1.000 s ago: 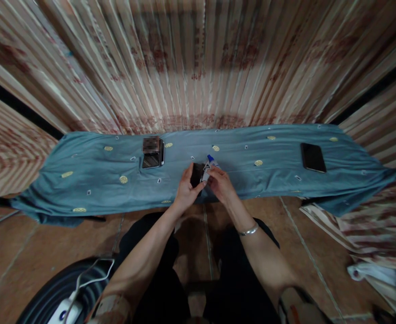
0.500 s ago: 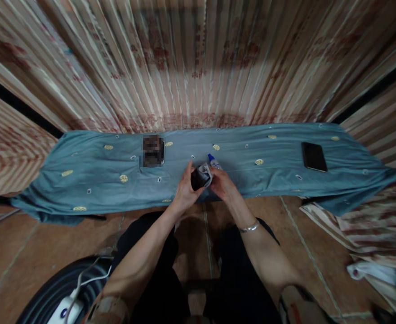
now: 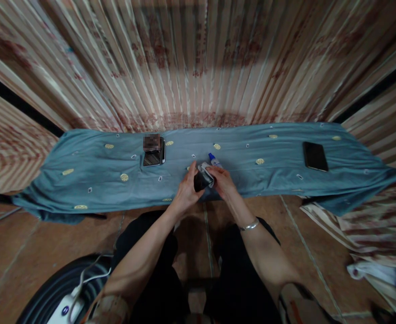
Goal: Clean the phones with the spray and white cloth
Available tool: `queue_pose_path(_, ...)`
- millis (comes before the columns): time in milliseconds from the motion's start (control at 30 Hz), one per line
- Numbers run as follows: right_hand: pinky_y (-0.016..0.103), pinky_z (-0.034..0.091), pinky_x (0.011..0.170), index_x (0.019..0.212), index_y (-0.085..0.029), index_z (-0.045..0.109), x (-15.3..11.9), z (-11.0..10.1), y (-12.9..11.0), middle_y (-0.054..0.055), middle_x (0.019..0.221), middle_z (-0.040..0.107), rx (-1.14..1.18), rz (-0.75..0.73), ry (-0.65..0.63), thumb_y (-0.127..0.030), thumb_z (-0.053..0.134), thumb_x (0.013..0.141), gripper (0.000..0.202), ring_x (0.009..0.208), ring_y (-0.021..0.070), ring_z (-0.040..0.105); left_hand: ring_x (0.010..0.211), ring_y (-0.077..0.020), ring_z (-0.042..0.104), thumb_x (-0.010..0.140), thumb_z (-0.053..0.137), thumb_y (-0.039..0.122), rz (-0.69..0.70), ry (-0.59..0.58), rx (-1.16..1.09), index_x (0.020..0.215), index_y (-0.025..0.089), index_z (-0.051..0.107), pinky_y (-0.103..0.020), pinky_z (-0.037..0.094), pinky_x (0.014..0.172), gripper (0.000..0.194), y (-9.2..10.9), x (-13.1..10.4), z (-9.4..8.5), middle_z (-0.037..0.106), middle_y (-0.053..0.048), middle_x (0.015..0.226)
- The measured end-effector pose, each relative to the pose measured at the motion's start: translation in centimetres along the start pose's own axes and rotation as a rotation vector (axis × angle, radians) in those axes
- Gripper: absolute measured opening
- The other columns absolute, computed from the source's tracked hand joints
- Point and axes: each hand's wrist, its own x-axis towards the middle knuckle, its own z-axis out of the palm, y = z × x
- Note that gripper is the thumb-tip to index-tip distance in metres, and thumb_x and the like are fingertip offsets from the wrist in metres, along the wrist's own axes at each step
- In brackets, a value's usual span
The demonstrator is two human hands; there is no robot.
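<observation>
Change since half a second ago: the dark phone (image 3: 202, 181) now shows more of its shiny face and leans differently; the grey cloth (image 3: 206, 168) has moved to lie along its upper and right edge. The bottle with blue cap (image 3: 214, 160) stays in the same place.
Stack of devices: left of the frame's centre, on the blue tablecloth (image 3: 238, 153), the stack (image 3: 153, 158) has its upper part covered by a pixelated patch.
Black tablet: at the right of the frame, the tablet (image 3: 315, 156) lies flat, well apart from the hands.
Behind and below: a striped curtain (image 3: 184, 67) fills the upper frame; at lower left, a white power strip (image 3: 66, 310) rests on a black ribbed round object (image 3: 46, 288).
In the way: the right hand (image 3: 222, 181) hides the lower end of the bottle, just beyond its fingers.
Dark phone and left fingers: near the frame's centre, it sits between the parted thumb and fingers of the left hand (image 3: 186, 189).
Cloth and right fingers: they are bent and seem to pinch the cloth at the phone's right edge, though blur makes this not fully certain.
</observation>
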Motion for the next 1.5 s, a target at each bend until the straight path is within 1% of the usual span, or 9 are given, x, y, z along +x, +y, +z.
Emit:
queue_pose_path(233, 0.037, 0.051, 0.083, 0.084, -0.026, 0.077, -0.3, 0.2, 0.1, -0.001, 0.081, 0.076, -0.259, -0.220, -0.003, -0.047, 0.073, 0.066, 0.028, 0.081, 0.0223, 0.067, 0.125, -0.0296, 0.060, 0.068, 0.068, 0.018, -0.070, 0.001, 0.066, 0.157, 0.017, 0.015, -0.043, 0.049, 0.102, 0.104, 0.2, 0.2, -0.6, 0.061, -0.015, 0.137)
queue_pose_path(333, 0.038, 0.052, 0.083, 0.086, -0.027, 0.077, -0.3, 0.2, 0.4, -0.001, 0.083, 0.077, -0.316, -0.251, -0.024, -0.047, 0.071, 0.069, 0.027, 0.082, 0.0230, 0.067, 0.124, -0.0301, 0.061, 0.067, 0.069, 0.018, -0.086, 0.012, 0.083, 0.157, 0.019, 0.016, -0.043, 0.050, 0.100, 0.105, 0.2, 0.2, -0.7, 0.062, -0.013, 0.136)
queue_pose_path(500, 0.038, 0.053, 0.082, 0.086, -0.027, 0.077, -0.2, 0.3, 0.6, -0.001, 0.083, 0.076, -0.309, -0.216, -0.034, -0.050, 0.071, 0.070, 0.029, 0.082, 0.0225, 0.067, 0.121, -0.0304, 0.062, 0.068, 0.069, 0.019, -0.100, 0.010, 0.106, 0.158, 0.018, 0.012, -0.043, 0.050, 0.099, 0.106, 0.1, 0.4, -0.8, 0.063, -0.014, 0.134)
queue_pose_path(700, 0.033, 0.053, 0.070, 0.072, -0.024, 0.076, 0.0, -0.2, -0.1, 0.001, 0.074, 0.075, -0.036, 0.004, -0.051, -0.051, 0.082, 0.057, 0.032, 0.071, 0.0203, 0.067, 0.126, -0.0277, 0.059, 0.072, 0.068, 0.019, -0.007, 0.018, 0.090, 0.157, 0.021, 0.016, -0.042, 0.048, 0.104, 0.100, 0.2, 0.3, -0.7, 0.062, -0.012, 0.136)
queue_pose_path(800, 0.032, 0.053, 0.065, 0.068, -0.023, 0.074, -0.1, -0.6, -0.3, 0.003, 0.073, 0.075, 0.012, 0.066, -0.042, -0.050, 0.084, 0.055, 0.031, 0.070, 0.0204, 0.068, 0.128, -0.0265, 0.058, 0.072, 0.067, 0.018, 0.037, 0.001, 0.077, 0.156, 0.023, 0.018, -0.043, 0.045, 0.108, 0.098, 0.2, 0.1, -0.5, 0.061, -0.011, 0.139)
queue_pose_path(900, 0.032, 0.053, 0.065, 0.068, -0.023, 0.074, -0.3, -0.5, -0.3, 0.002, 0.071, 0.074, -0.025, 0.040, -0.017, -0.052, 0.081, 0.060, 0.032, 0.072, 0.0209, 0.068, 0.128, -0.0260, 0.058, 0.072, 0.067, 0.018, 0.049, -0.008, 0.059, 0.157, 0.024, 0.018, -0.043, 0.045, 0.108, 0.098, 0.3, 0.1, -0.5, 0.062, -0.009, 0.138)
queue_pose_path(1100, 0.037, 0.053, 0.080, 0.079, -0.026, 0.077, -0.8, 0.3, -0.3, -0.002, 0.079, 0.076, -0.207, -0.171, -0.063, -0.048, 0.078, 0.064, 0.027, 0.080, 0.0221, 0.067, 0.125, -0.0298, 0.061, 0.070, 0.067, 0.017, -0.060, 0.005, 0.099, 0.157, 0.021, 0.019, -0.042, 0.048, 0.104, 0.099, 0.5, 0.2, -0.8, 0.061, -0.013, 0.139)
queue_pose_path(1400, 0.037, 0.053, 0.079, 0.075, -0.025, 0.077, -0.5, 0.0, -0.7, -0.003, 0.075, 0.075, -0.164, -0.099, -0.095, -0.048, 0.082, 0.057, 0.029, 0.075, 0.0207, 0.066, 0.132, -0.0303, 0.055, 0.066, 0.077, 0.027, -0.066, 0.006, 0.039, 0.153, 0.022, 0.030, -0.044, 0.044, 0.109, 0.099, 0.6, 0.3, -0.9, 0.055, -0.013, 0.146)
queue_pose_path(1500, 0.037, 0.053, 0.082, 0.076, -0.025, 0.078, -0.4, -0.1, -0.8, -0.003, 0.077, 0.076, -0.111, -0.090, -0.096, -0.046, 0.085, 0.055, 0.030, 0.075, 0.0199, 0.066, 0.121, -0.0310, 0.063, 0.064, 0.082, 0.038, -0.137, 0.043, -0.075, 0.149, 0.019, 0.040, -0.044, 0.047, 0.105, 0.097, 0.2, 0.6, -1.3, 0.066, -0.013, 0.133)
